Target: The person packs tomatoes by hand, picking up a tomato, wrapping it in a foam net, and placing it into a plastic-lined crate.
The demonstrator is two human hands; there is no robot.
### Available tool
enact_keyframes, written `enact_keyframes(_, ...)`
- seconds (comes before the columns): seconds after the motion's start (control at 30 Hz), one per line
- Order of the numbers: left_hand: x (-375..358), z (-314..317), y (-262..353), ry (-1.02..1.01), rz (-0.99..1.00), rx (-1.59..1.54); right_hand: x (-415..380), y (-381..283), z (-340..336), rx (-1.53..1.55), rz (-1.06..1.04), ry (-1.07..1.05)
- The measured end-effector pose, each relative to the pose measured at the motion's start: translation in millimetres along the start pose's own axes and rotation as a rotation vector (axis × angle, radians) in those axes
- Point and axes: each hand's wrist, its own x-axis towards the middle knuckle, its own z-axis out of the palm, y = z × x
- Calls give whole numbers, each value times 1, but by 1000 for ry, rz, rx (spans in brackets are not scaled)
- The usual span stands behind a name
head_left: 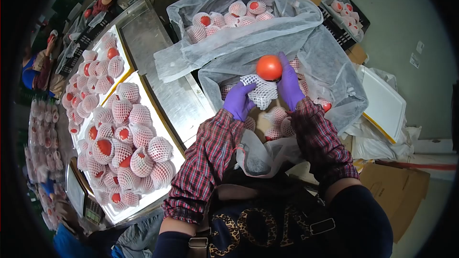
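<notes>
Above a crate lined with white sheeting [334, 83], my two hands wear purple gloves. My right hand [289, 83] is closed on a bare red tomato [269, 68], held by its right side. My left hand [239, 99] grips an empty-looking white foam net [260, 92], which hangs just below and left of the tomato. Inside the crate, under my hands, lie several tomatoes in foam nets [276, 115], with brown cardboard [262, 125] between them.
On the left, white trays [143, 83] hold many netted tomatoes on a metal table [162, 67]. Another lined crate [311, 12] of netted tomatoes stands beyond. A white tray [382, 100] and a cardboard box [394, 191] are at right. Other people work at the top and far left.
</notes>
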Motion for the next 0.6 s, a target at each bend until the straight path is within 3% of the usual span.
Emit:
enact_keyframes(0.13, 5, -2, -3, 110, 125, 28, 3, -5, 2, 166, 149, 131)
enact_keyframes(0.33, 16, -16, -10, 227, 344, 91, -4, -18, -9, 271, 318, -49)
enact_keyframes(0.4, 16, -16, -11, 230, 355, 72, -14, -12, -10, -261, -114, -219)
enact_keyframes(0.47, 9, -7, -4, 195, 313, 65, -14, -9, -7, -284, -111, -223)
enact_keyframes(0.53, 1, 5, 1, 121, 339, 184, -4, -7, -2, 204, 326, -62)
enact_keyframes(0.57, -3, 12, 3, 84, 352, 242, -2, -6, -2, 31, 287, -58)
enact_keyframes(0.6, -7, 17, 1, 217, 334, 352, -1, -5, -2, -142, 247, -54)
